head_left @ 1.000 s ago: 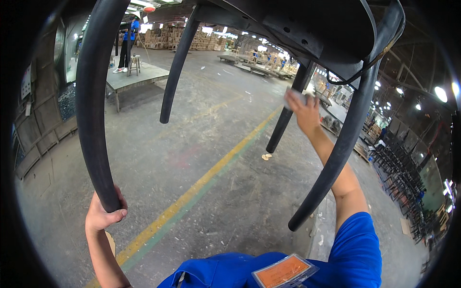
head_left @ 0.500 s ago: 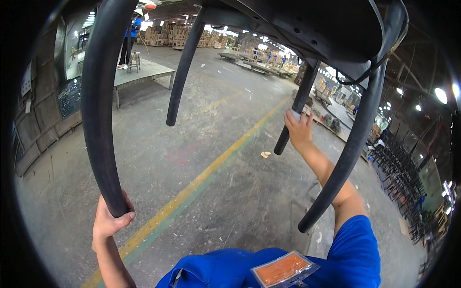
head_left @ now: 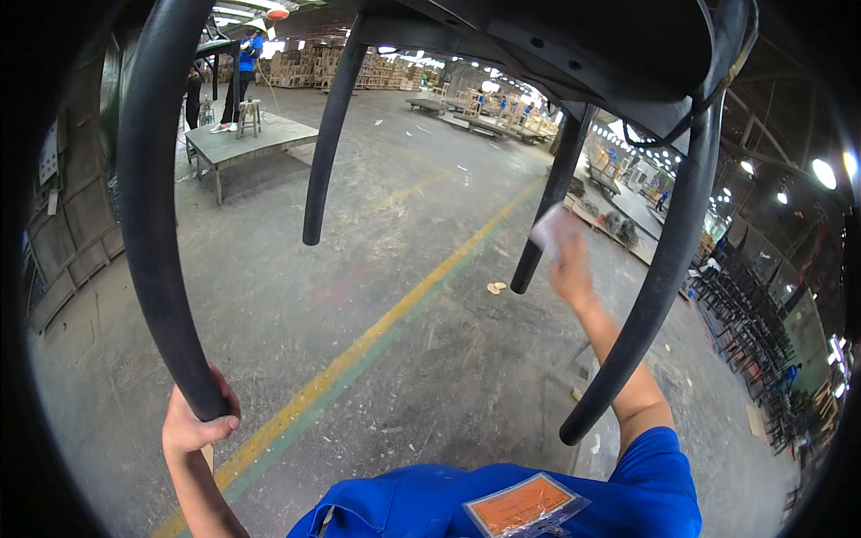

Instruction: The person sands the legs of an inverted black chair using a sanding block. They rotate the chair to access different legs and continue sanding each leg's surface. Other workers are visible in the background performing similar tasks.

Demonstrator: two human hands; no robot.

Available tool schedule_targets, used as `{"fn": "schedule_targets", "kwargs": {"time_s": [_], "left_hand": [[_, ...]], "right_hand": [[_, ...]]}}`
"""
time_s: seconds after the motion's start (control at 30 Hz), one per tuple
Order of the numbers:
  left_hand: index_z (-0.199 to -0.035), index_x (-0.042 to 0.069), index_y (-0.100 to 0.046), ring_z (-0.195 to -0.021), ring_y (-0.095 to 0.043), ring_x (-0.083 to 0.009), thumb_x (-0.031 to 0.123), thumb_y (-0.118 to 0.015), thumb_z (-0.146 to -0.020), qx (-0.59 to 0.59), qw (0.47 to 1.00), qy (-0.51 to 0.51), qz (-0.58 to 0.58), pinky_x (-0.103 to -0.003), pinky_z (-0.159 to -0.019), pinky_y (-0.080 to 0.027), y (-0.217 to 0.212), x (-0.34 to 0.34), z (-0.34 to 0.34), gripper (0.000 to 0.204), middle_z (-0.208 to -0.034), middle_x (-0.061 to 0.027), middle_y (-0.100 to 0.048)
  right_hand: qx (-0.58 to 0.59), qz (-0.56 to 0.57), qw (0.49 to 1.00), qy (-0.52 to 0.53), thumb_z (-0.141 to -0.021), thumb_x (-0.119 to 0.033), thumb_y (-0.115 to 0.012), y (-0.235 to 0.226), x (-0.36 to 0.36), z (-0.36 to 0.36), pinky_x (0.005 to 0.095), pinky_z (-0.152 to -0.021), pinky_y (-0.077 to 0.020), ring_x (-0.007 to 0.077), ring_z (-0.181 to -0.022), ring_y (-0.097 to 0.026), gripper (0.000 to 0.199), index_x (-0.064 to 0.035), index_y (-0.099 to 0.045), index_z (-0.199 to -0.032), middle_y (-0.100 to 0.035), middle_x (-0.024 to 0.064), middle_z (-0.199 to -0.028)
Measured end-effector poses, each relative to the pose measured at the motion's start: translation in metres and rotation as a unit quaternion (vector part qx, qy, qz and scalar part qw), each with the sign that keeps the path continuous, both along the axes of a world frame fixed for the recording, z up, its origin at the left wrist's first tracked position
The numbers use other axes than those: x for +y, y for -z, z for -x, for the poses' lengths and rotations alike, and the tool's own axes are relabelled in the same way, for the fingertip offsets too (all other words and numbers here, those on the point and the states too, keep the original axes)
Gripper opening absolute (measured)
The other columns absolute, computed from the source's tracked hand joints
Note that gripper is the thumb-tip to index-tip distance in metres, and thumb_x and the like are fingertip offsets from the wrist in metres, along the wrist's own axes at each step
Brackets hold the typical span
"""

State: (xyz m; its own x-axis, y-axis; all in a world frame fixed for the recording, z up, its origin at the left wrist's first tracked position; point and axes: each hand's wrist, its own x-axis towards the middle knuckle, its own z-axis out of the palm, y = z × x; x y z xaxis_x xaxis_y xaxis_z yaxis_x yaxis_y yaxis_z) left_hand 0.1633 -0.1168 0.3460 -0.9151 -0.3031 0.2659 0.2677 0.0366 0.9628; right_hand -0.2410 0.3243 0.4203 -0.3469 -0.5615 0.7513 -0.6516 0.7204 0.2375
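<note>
A black chair [head_left: 574,67] hangs overhead with its underside and four-legged frame toward me. My left hand [head_left: 199,421] is wrapped round the foot of the near left leg [head_left: 161,233]. Smeared by motion, my right hand [head_left: 571,255] has a pale, flat pad [head_left: 549,229] in its fingers, possibly sandpaper. It is beside the far right leg [head_left: 553,202]; whether the pad touches that leg I cannot tell. The near right leg [head_left: 646,300] passes in front of my right forearm. Farther off, the far left leg [head_left: 330,143] points down untouched.
A low platform [head_left: 256,142] at the far left bears a stool [head_left: 249,118] and a person in blue [head_left: 248,63]. Many black chairs [head_left: 749,323] stand stacked at the right. Pale scraps [head_left: 496,288] lie on the concrete floor, near a yellow-green line [head_left: 359,351].
The chair's left legs have shifted left, my left hand moving with its leg. My right hand has turned and drawn slightly away from the far right leg, showing more of the pad.
</note>
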Motion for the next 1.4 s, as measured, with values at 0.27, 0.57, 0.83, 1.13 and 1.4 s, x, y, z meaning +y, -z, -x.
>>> {"fn": "schedule_targets", "kwargs": {"time_s": [0.27,0.57,0.83,1.13,1.4], "left_hand": [[-0.087,0.005,-0.042,-0.053,-0.057,-0.0177,0.014,-0.085,-0.051,0.014,1.0,-0.002,-0.004,-0.028,-0.048,-0.042,0.002,-0.011,0.008,0.056,-0.061,-0.0079,-0.054],[-0.084,0.006,-0.04,-0.048,-0.054,-0.017,0.015,-0.085,-0.05,0.014,1.0,-0.026,-0.003,-0.027,-0.046,-0.041,-0.002,-0.013,0.002,0.057,-0.056,-0.0088,-0.053],[-0.086,0.007,-0.037,-0.044,-0.052,-0.0183,0.021,-0.084,-0.052,0.022,0.999,-0.033,0.024,-0.028,-0.042,-0.04,-0.002,-0.017,-0.001,0.059,-0.054,-0.009,-0.05],[-0.094,0.004,-0.044,-0.062,-0.057,-0.0186,0.003,-0.079,-0.054,0.008,0.999,-0.032,-0.004,-0.03,-0.051,-0.045,0.011,-0.028,0.006,0.053,-0.068,-0.0055,-0.05],[-0.091,0.005,-0.051,-0.067,-0.056,-0.0117,0.003,-0.074,-0.062,0.001,0.998,-0.054,0.033,-0.028,-0.059,-0.047,0.028,-0.005,0.054,0.036,-0.075,-0.0042,-0.059]], "right_hand": [[-0.238,0.406,0.838,-0.277,-0.074,-0.023,-0.077,-0.085,-0.047,0.078,0.0299,-0.084,-0.0469,0.0241,-0.114,-0.045,0.097,-0.0019,-0.012,-0.142,-0.035,0.024,-0.132],[-0.297,0.441,0.802,-0.272,-0.073,-0.013,-0.075,-0.07,-0.065,0.074,0.0338,-0.097,-0.0398,0.027,-0.125,-0.037,0.094,-0.0042,-0.013,-0.143,-0.028,0.0228,-0.139],[-0.312,0.401,0.818,-0.269,-0.07,-0.01,-0.077,-0.063,-0.073,0.059,0.0366,-0.105,-0.0298,0.0282,-0.129,-0.03,0.097,-0.0028,-0.012,-0.142,-0.027,0.0235,-0.14],[-0.197,0.328,0.868,-0.316,-0.065,-0.015,-0.081,-0.03,-0.064,0.112,0.0379,-0.109,-0.0235,0.0282,-0.134,-0.024,0.103,0.0004,-0.014,-0.141,-0.02,0.0209,-0.144],[-0.35,0.347,0.868,-0.056,-0.079,-0.003,-0.059,0.15,0.005,0.109,0.0355,-0.095,-0.0365,0.0274,-0.115,-0.043,0.074,-0.0038,-0.02,-0.141,-0.038,0.0172,-0.132]]}}
